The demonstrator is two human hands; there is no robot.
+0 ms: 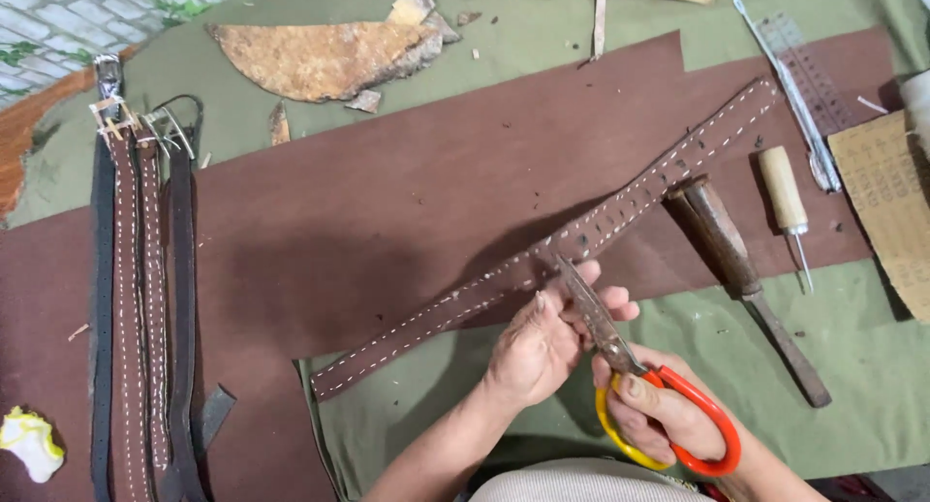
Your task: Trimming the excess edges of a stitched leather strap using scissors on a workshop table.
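Wooden-handled chisel (pixel 741 269), awl (pixel 787 200) beside strap (pixel 542 255)

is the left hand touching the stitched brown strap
Touching. The head view shows the left hand with its fingers pinching the edge of the stitched brown strap, right beside the scissors blades.

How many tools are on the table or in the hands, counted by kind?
Scissors, in the right hand: 1
Wooden-handled chisel: 1
Awl: 1
Clear ruler: 1
Total: 4
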